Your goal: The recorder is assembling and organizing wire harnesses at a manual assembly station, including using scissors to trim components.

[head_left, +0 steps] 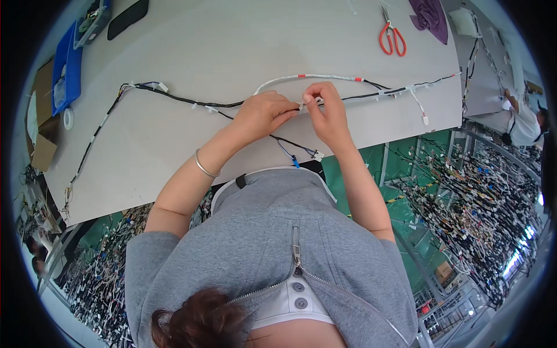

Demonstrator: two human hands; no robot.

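A long wire harness, wrapped in black tape with white ties along it, runs across the light grey table. Near its middle my left hand is closed, thumb and fingers pinching the harness. My right hand is curled just beside it, fingertips together at a small whitish bit on the harness, too small to make out. A branch with a white connector and a blue connector hangs toward the table's near edge. Another white connector lies at the right. A white-sleeved branch with red bands arches behind my hands.
Red-handled cutters and a purple cloth lie at the far right. At the far left are a black phone-like slab, a blue bin and a tape roll. Many hanging harnesses fill the lower right; another person stands beyond.
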